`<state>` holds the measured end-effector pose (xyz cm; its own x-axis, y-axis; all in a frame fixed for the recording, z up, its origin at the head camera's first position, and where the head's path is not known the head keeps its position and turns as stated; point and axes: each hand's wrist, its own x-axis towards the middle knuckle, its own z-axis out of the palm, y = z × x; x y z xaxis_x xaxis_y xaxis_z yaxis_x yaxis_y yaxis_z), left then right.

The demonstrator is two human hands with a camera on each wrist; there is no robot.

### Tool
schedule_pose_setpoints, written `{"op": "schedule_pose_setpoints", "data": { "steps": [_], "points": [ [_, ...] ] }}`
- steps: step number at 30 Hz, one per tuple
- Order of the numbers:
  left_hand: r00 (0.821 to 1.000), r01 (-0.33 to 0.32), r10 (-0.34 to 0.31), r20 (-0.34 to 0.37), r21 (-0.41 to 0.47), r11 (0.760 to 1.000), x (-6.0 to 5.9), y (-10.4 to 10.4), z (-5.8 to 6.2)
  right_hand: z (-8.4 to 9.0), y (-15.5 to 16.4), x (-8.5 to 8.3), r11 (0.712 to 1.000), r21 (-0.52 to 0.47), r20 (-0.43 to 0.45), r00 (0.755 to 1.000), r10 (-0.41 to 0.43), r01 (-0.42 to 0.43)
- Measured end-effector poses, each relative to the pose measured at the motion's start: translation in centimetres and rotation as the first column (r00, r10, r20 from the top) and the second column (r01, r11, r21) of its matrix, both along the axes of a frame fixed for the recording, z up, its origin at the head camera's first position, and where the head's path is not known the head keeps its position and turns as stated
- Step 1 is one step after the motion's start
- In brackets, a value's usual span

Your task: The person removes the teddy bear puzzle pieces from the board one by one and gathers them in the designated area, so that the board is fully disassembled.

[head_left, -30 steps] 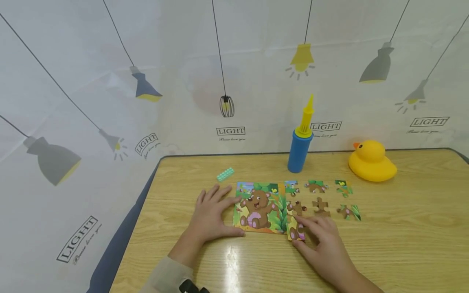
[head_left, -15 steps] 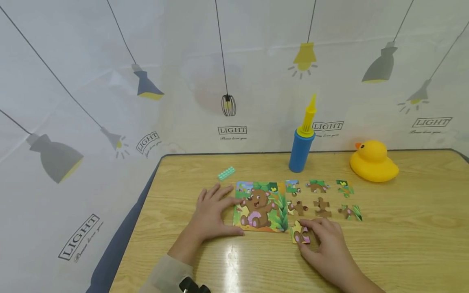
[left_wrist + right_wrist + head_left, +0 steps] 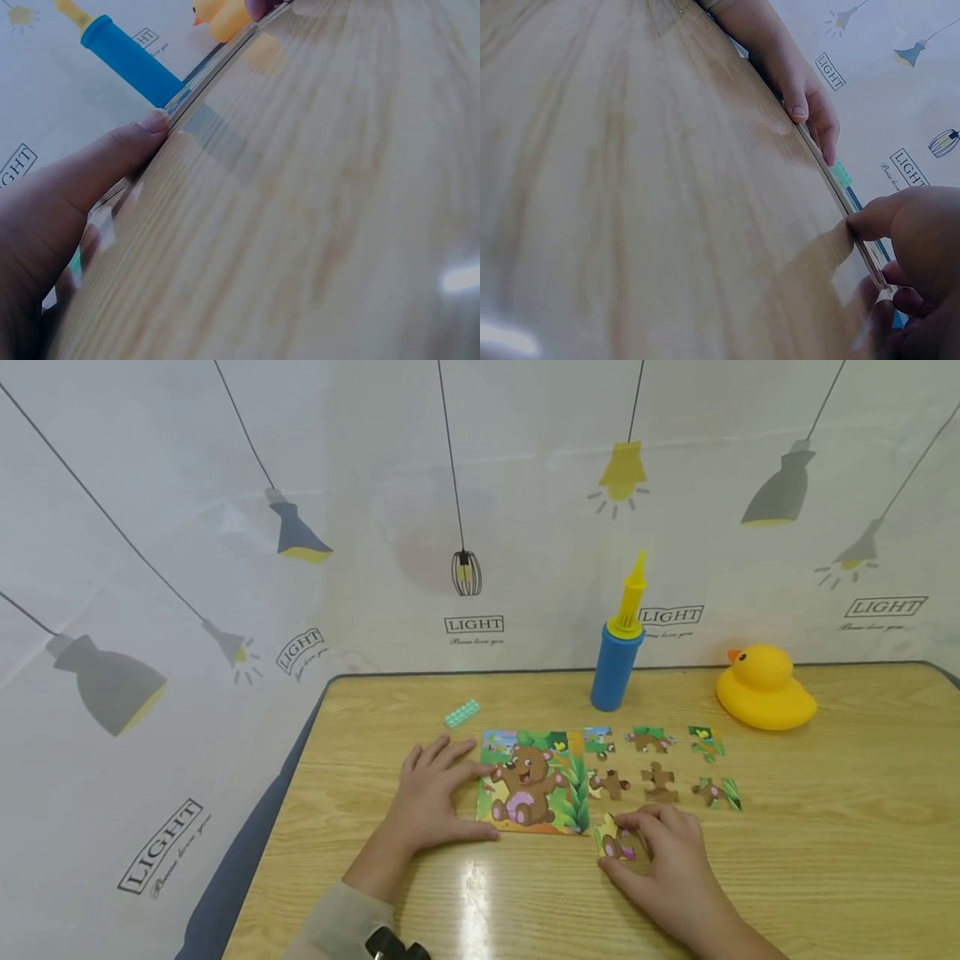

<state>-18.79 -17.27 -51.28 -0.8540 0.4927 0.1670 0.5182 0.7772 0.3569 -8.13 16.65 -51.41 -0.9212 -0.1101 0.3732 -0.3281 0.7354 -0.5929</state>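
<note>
A square bear picture board (image 3: 530,783) lies flat on the table. Along its left side my left hand (image 3: 431,802) is spread, index finger on the left edge and thumb by the lower left corner. My right hand (image 3: 667,860) pinches a puzzle piece (image 3: 609,845) between thumb and fingers, at the board's lower right and a small gap from it. The fingers partly cover this piece. In the right wrist view the right thumb (image 3: 877,215) meets the thin piece edge-on. Several loose bear puzzle pieces (image 3: 660,783) lie in two rows right of the board.
Behind the pieces stands a blue and yellow hand pump (image 3: 617,668). A yellow rubber duck (image 3: 765,689) sits at the back right. The small mint studded brick (image 3: 462,714) lies behind the left hand. A lamp-printed backdrop (image 3: 540,527) rises at the table's back edge.
The right hand has drawn its puzzle piece slightly right, away from the board's edge, opening a gap. Its thumb has since slid left along the piece. The left hand stays in place.
</note>
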Motion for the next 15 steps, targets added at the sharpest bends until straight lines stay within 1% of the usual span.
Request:
{"op": "schedule_pose_setpoints", "data": {
  "steps": [7, 11, 15],
  "points": [
    [1.000, -0.005, 0.005, 0.006, -0.002, 1.000, 0.00, 0.05, 0.06, -0.14, 0.07, -0.01, 1.000, 0.005, 0.013, 1.000, -0.019, 0.019],
    [1.000, -0.007, 0.006, 0.011, 0.006, 1.000, -0.07, 0.04, -0.05, -0.36, 0.07, -0.13, 1.000, -0.001, -0.013, 1.000, -0.012, 0.012],
    [1.000, -0.004, 0.003, 0.001, 0.006, 1.000, -0.06, 0.03, -0.10, -0.60, 0.01, -0.21, 1.000, -0.005, -0.053, 0.999, -0.003, 0.003]
  ]
}}
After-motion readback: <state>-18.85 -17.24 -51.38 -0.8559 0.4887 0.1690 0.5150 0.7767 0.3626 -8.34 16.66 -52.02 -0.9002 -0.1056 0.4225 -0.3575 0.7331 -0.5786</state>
